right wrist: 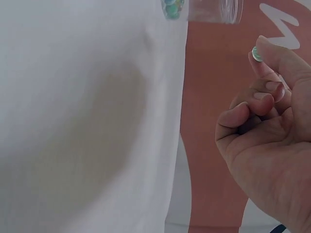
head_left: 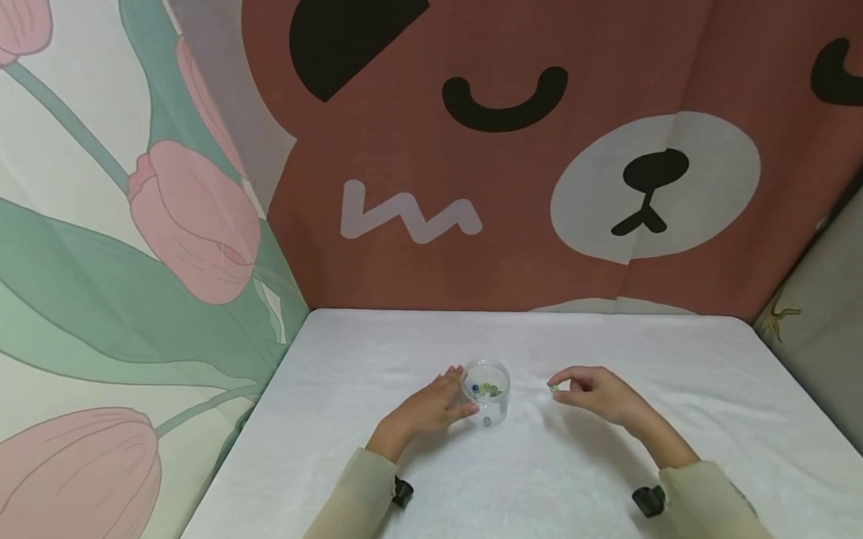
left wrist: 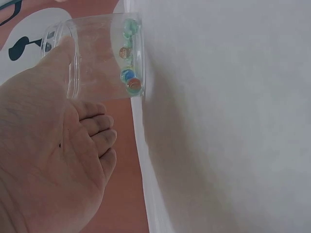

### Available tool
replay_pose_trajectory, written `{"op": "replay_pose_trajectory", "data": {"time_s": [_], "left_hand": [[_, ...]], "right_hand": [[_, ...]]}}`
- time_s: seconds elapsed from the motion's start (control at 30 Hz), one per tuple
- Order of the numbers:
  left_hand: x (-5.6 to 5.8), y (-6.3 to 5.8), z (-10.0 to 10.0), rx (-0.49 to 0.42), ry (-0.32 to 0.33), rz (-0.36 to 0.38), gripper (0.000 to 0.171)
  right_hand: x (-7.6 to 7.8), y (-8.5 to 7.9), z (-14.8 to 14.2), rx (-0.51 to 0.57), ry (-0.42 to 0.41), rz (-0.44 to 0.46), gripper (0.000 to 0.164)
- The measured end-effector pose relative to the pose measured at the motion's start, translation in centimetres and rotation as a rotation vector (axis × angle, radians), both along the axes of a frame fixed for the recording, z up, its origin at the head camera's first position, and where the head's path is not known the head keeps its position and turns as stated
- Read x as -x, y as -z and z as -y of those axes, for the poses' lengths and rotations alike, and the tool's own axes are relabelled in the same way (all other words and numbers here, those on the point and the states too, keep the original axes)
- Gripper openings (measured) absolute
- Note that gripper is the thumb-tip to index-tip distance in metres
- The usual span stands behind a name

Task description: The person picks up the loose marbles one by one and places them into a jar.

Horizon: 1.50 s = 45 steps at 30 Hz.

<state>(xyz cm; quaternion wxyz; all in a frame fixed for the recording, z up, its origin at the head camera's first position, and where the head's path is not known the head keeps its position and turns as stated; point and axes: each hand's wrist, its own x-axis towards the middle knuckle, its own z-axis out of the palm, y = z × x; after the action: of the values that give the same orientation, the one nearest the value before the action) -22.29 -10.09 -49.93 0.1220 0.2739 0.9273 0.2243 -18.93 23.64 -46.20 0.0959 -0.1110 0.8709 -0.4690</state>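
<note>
A clear round jar (head_left: pixel 499 413) stands upright on the white-covered table, several coloured glass marbles (left wrist: pixel 128 75) lying at its bottom. My left hand (head_left: pixel 429 406) holds the jar from its left side, thumb toward the front and fingers toward the back near the rim. To the right of the jar and apart from it, my right hand (head_left: pixel 600 392) pinches a light green marble (right wrist: pixel 257 54) between thumb and index finger. The other fingers of that hand are curled in, as the right wrist view shows. Part of the left fingers is hidden behind the jar in the left wrist view.
White cloth covers the table (head_left: pixel 377 347). Behind it hangs a brown curtain (head_left: pixel 417 278) with a bear face, and a tulip-patterned curtain (head_left: pixel 194 222) hangs at the left. Dark wrist cameras (head_left: pixel 649 501) sit at both sleeves.
</note>
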Motion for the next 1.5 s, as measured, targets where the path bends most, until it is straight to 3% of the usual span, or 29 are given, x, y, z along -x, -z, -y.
{"op": "replay_pose_trajectory", "data": {"time_s": [0.97, 1.5], "left_hand": [[0.0, 0.0, 0.0, -0.007, -0.006, 0.012, 0.091], [0.0, 0.2, 0.2, -0.028, 0.003, -0.003, 0.089]], "right_hand": [[1.8, -0.4, 5.0, 0.037, 0.007, 0.01, 0.03], [2.3, 0.4, 7.7, 0.138, -0.032, 0.006, 0.035]]}}
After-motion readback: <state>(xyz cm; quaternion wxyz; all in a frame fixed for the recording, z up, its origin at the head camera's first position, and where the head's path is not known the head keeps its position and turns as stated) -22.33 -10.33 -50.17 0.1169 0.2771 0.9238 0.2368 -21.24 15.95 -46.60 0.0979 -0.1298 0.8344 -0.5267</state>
